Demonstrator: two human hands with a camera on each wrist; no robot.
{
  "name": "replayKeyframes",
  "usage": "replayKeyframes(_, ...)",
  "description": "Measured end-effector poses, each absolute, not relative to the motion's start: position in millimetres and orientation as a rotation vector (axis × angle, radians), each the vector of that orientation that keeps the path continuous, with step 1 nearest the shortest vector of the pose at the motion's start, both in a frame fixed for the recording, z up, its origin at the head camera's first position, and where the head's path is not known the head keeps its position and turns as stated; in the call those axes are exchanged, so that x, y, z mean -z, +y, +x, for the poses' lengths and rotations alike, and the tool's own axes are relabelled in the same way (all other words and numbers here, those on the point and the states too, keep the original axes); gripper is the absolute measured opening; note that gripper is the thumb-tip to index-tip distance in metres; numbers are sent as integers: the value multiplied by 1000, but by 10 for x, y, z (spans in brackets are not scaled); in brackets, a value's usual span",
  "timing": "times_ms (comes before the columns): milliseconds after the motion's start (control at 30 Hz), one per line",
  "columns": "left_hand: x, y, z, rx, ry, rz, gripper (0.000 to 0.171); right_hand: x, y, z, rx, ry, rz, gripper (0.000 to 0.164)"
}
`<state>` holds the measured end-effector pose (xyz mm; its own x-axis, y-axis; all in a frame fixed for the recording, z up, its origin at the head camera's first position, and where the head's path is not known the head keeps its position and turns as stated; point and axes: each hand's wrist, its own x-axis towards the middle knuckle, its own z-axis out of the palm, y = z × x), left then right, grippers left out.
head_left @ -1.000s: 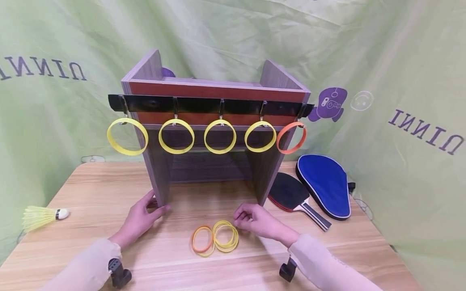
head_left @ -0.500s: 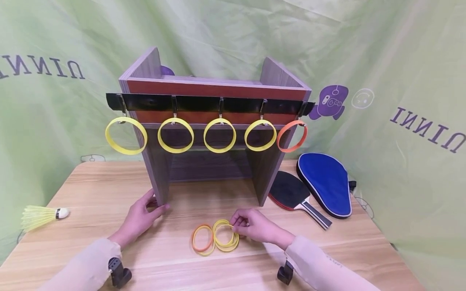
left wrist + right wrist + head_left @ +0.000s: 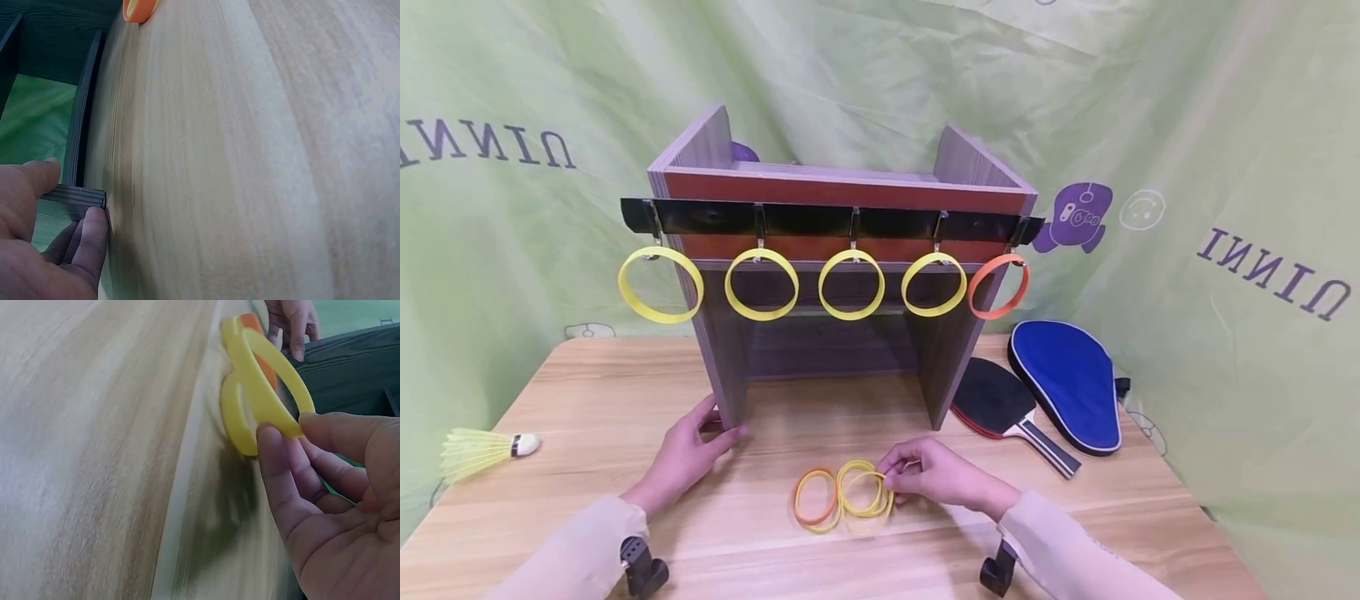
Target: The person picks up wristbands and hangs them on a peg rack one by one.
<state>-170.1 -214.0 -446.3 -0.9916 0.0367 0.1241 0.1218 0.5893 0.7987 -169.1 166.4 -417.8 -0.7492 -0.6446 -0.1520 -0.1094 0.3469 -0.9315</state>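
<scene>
My right hand (image 3: 936, 475) pinches a yellow ring (image 3: 265, 384) between thumb and fingers, tipped up at the edge of a small group on the table. Under and beside it lie other yellow rings (image 3: 235, 415) and an orange ring (image 3: 797, 504). At the foot of a grey wooden shelf unit (image 3: 951, 358), my left hand (image 3: 681, 454) holds the left side panel (image 3: 78, 197), thumb on one face and fingers on the other. Across the unit's front runs a black hook strip (image 3: 816, 222). From its hooks hang several yellow rings (image 3: 727, 287) and, rightmost, one orange ring (image 3: 973, 296).
Right of the unit, a black table tennis bat (image 3: 996, 396) lies beside a blue bat case (image 3: 1067, 387). A yellow shuttlecock (image 3: 478, 452) rests at the table's left edge. Green printed cloth (image 3: 1225, 167) hangs behind and around the wooden table (image 3: 760, 567).
My right hand has come down to the table's yellow rings from just beside them and now pinches one, its edge lifted. The left hand keeps its hold on the panel.
</scene>
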Motion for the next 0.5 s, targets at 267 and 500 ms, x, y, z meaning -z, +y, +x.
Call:
replayKeyframes(267, 4470, -2144, -1682, 1384, -2717, -127, 69, 4124, 1653, -1704, 1464, 1931, -568, 30)
replayKeyframes(500, 4451, -2128, -1688, 1394, -2707, -132, 69, 4051, 1550, -1696, 1526, 1765, -530, 44)
